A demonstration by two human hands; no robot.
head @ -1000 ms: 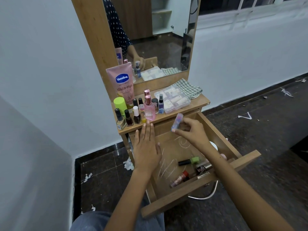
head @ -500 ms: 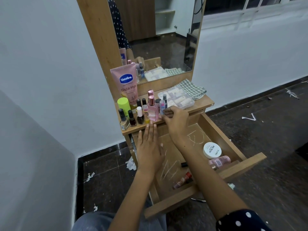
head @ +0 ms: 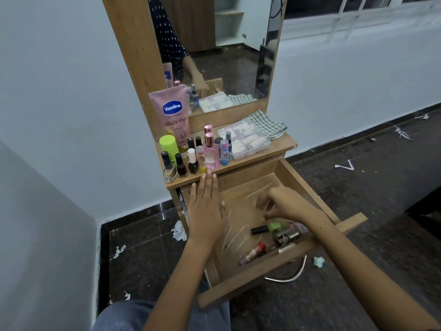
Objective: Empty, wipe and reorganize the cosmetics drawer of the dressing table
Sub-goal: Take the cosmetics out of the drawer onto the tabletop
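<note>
The wooden drawer (head: pixel 253 275) of the dressing table is pulled out, its floor streaked with white marks. My left hand (head: pixel 206 209) lies flat over the drawer's left edge, fingers straight, tips at the tabletop's front. My right hand (head: pixel 284 203) hovers inside the drawer with loosely curled fingers, holding nothing I can see, just above a black tube with a green cap (head: pixel 266 228). A red-capped tube (head: pixel 254 253) and metallic items (head: pixel 287 237) lie at the drawer's front. On the tabletop (head: pixel 279 145) a small blue bottle (head: pixel 224 151) stands beside a pink perfume bottle (head: pixel 211 151).
A pink Vaseline tube (head: pixel 173 113), a green-capped container (head: pixel 168 144), nail polish bottles (head: pixel 181 164), a clear plastic organizer box (head: pixel 245 140) and a checked cloth (head: pixel 266 124) crowd the tabletop below the mirror (head: pixel 222 48). Paper scraps litter the dark floor (head: pixel 370 187).
My right hand set the small blue bottle on the tabletop, let go, and dropped back into the drawer over the green-capped tube. My left hand stayed put.
</note>
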